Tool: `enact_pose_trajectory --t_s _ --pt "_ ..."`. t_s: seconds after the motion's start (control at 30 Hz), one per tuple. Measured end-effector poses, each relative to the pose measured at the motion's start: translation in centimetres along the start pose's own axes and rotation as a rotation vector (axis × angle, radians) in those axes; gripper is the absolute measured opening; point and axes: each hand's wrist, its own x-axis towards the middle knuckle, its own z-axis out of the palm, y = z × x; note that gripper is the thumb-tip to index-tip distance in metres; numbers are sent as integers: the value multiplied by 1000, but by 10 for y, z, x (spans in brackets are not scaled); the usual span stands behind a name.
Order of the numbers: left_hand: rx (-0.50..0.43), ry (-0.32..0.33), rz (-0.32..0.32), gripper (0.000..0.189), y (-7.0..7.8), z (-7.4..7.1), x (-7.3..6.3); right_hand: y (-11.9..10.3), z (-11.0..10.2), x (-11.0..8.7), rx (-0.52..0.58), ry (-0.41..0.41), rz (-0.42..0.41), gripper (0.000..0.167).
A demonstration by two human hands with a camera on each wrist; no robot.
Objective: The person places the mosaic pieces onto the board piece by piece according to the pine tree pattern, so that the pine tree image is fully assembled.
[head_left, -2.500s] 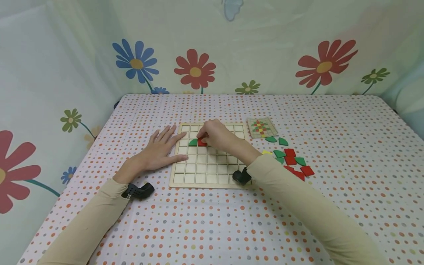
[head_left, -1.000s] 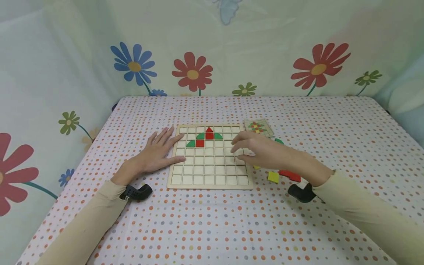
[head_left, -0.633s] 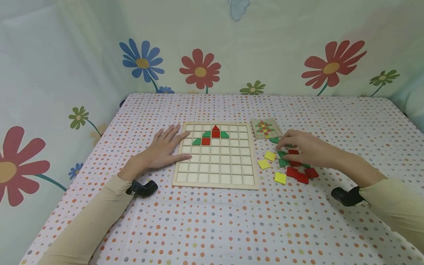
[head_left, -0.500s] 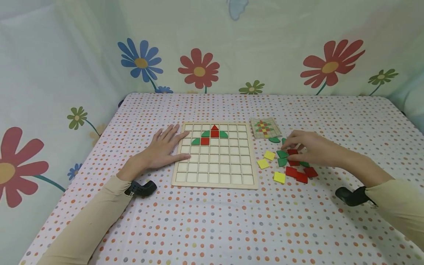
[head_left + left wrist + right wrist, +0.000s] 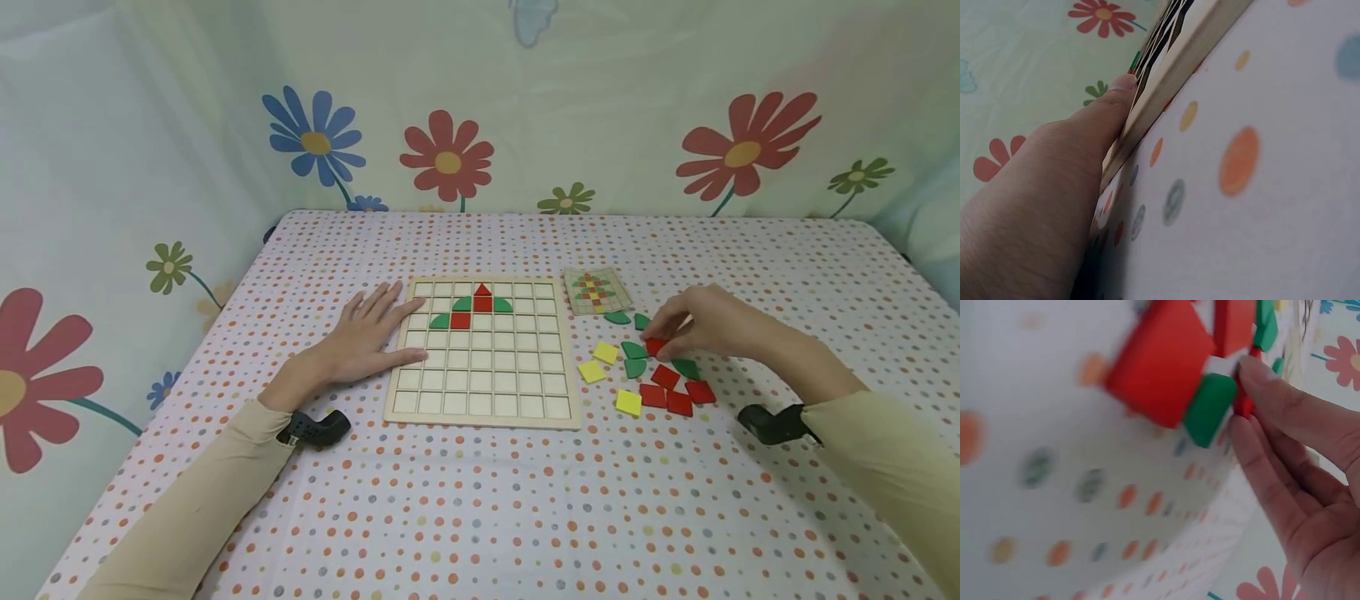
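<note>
My right hand pinches a red square tile between thumb and fingers, over the loose pieces. The right wrist view also shows that tile at the fingertips. My left hand lies with fingers spread on the left edge of a wooden grid board; its thumb touches the frame. Set in the board's upper rows are a red triangle, red squares and green quarter-round pieces.
Right of the board lie several loose red squares, green pieces and yellow squares. A small pattern card rests beside the board's upper right corner. Dotted cloth covers the table.
My right hand left the board, reached the loose pieces at the right and took up a red square. A red triangle and green piece now show on the board. The left hand stays put.
</note>
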Motion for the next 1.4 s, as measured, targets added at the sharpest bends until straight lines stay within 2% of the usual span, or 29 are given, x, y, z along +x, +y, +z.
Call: enact_pose_trajectory --t_s 0.13,0.33,0.7,0.8,0.93,1.0,1.1,1.27,1.4 --pt "3 -2 4 90 1 -1 0 -4 -7 6 -25 -58 61 25" --pt "6 -5 2 90 2 -2 1 -6 -12 12 -39 -107 68 22" --pt "2 -5 -4 89 4 -2 1 3 -8 11 44 -93 98 22" --pt "2 -4 -3 90 3 -1 0 6 -7 9 65 -89 72 23" --pt "9 -5 -11 90 2 0 -2 5 -8 7 64 -86 -20 24" --pt "10 -4 -18 90 1 0 -4 0 -7 8 57 -61 -60 24" --pt "14 -4 -23 90 0 -1 -5 -16 -3 9 56 -8 -78 22" --pt "12 -8 -27 90 1 -2 -3 -49 11 14 78 -23 -122 23" --pt "5 -8 -19 90 2 -1 -1 -60 22 18 85 -19 -128 16"
